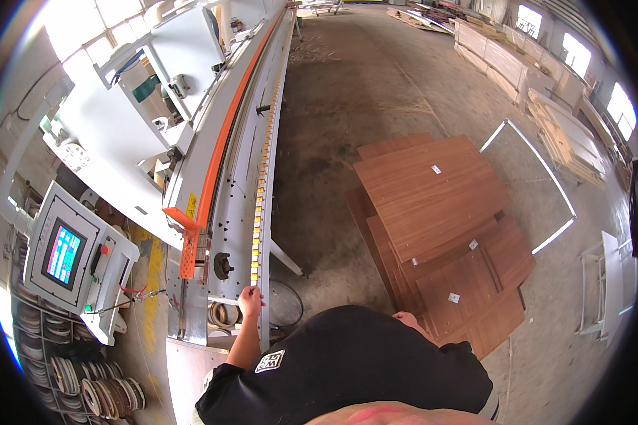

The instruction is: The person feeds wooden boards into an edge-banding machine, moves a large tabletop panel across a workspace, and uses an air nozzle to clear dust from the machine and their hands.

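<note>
My left hand (251,302) is at the near end of the long machine's roller rail (260,212), which carries a row of yellow and white rollers. Its fingers are curled closed; whether anything is inside them is too small to make out. On the other side of my body, my right hand (407,320) shows only in part, beside the stack of brown wood-grain panels (432,195). The fingers of that hand are mostly hidden, so its grip cannot be told. Small white labels lie on several of the panels.
An orange guide (227,134) runs along the machine. At left stands a control panel with a lit screen (64,255), above rolls of edge-band strip (113,397). A white floor-standing frame (560,188) is beyond the panels; stacked boards (493,60) line the far right.
</note>
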### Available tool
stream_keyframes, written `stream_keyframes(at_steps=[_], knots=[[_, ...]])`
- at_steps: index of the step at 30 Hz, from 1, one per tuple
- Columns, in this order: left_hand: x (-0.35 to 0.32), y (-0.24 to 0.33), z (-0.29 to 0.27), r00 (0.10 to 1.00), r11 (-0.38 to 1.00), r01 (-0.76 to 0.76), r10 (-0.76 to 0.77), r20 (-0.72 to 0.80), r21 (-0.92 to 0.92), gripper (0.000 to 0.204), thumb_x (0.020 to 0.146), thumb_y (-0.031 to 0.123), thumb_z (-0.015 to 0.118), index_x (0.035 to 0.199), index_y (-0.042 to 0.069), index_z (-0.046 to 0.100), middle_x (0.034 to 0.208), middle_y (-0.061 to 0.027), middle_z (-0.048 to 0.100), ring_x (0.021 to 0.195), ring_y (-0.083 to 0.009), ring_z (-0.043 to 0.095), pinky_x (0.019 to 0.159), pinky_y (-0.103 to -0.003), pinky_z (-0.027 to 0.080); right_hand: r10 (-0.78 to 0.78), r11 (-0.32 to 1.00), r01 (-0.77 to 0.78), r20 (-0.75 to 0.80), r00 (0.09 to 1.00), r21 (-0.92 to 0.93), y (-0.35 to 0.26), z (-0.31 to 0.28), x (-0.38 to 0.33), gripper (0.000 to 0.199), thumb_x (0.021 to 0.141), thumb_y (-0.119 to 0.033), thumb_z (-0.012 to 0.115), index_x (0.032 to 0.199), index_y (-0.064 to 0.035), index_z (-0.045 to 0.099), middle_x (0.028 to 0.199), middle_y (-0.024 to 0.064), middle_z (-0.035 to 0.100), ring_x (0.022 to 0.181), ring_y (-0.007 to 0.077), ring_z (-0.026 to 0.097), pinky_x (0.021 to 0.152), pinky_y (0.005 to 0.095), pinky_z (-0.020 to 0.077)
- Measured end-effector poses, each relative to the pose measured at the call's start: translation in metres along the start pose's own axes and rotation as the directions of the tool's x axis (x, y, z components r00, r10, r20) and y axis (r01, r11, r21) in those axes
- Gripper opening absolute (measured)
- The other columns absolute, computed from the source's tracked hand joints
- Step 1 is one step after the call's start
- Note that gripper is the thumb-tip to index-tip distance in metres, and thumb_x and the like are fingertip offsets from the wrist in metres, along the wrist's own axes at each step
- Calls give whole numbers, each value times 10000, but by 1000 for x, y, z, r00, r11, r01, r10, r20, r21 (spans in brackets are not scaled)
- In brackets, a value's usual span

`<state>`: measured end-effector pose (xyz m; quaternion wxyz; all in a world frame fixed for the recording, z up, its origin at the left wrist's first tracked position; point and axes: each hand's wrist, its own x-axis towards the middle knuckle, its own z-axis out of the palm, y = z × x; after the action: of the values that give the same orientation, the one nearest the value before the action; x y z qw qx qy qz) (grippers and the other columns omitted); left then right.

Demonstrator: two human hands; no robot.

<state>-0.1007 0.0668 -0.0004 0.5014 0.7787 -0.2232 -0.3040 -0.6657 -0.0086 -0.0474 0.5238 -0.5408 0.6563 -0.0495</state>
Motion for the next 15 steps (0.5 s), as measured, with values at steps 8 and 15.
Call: stream_keyframes(at_steps=[8, 15], knots=[[0, 6, -1, 1000, 997, 25, -24, -14, 79, 193, 952, 174, 603, 980, -4, 671, 693, -77, 679, 463, -161, 623, 437, -301, 488, 19, 997, -17, -22, 1000, 72, 4, -1, 1, 205, 815, -252, 730, 895, -74, 791, 791, 53, 753, 734, 160, 719, 730, 307, 561], [1, 11, 8, 999, 993, 20, -17, -31, 117, 194, 954, 175, 609, 968, -8, 673, 676, -86, 668, 448, -155, 598, 425, -303, 484, 36, 993, -31, -39, 999, 110, 22, -8, 8, 194, 796, -235, 748, 912, -87, 795, 804, 59, 757, 736, 172, 720, 721, 319, 566]])
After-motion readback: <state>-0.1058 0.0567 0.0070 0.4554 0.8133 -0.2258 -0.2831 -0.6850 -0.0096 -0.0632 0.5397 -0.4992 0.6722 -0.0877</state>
